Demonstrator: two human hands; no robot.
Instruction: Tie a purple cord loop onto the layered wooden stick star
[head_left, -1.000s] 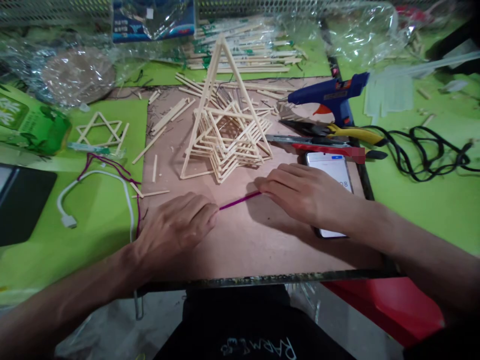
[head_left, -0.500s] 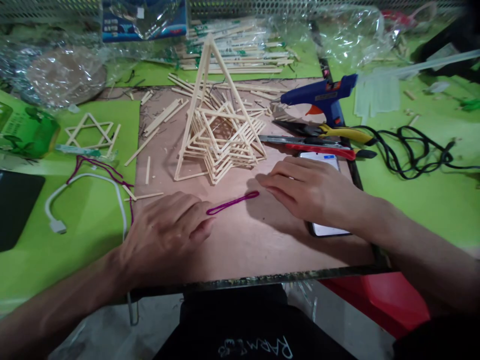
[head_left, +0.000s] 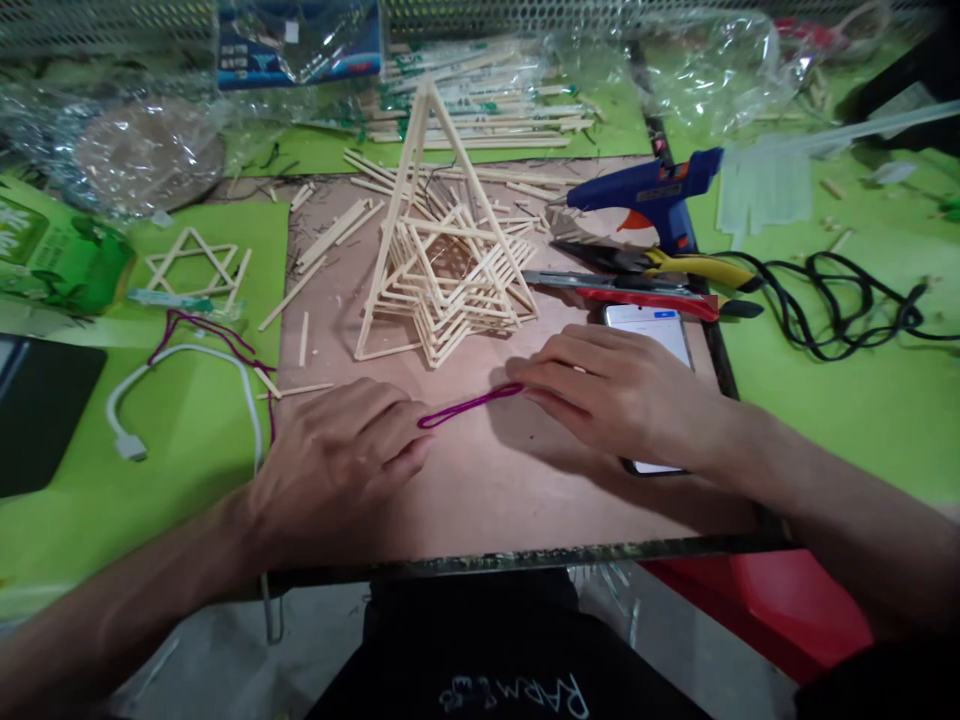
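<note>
A doubled length of purple string (head_left: 469, 406) stretches between my hands, low over the brown board (head_left: 480, 500). My left hand (head_left: 345, 440) is closed at the string's left end, with thumb and forefinger together there. At the other end, the fingers of my right hand (head_left: 600, 390) come together on the string and cover its tip. Just beyond both hands stands a frame of thin wooden sticks (head_left: 450, 290), a tall pyramid around stacked six-pointed stars. A phone (head_left: 651, 320) lies partly under my right hand.
To the right are a blue glue gun (head_left: 645, 195), yellow-handled pliers (head_left: 697, 265), a red-handled tool (head_left: 645, 295) and a black cord (head_left: 832, 300). On the left lie a stick star (head_left: 191, 265), a white cable (head_left: 187, 352) and more purple string (head_left: 214, 330). Loose sticks (head_left: 330, 235) are scattered behind.
My right hand's fingertips have met the string's right end, which lay just short of them before. My left hand stays at the left end. The whole view has shifted slightly.
</note>
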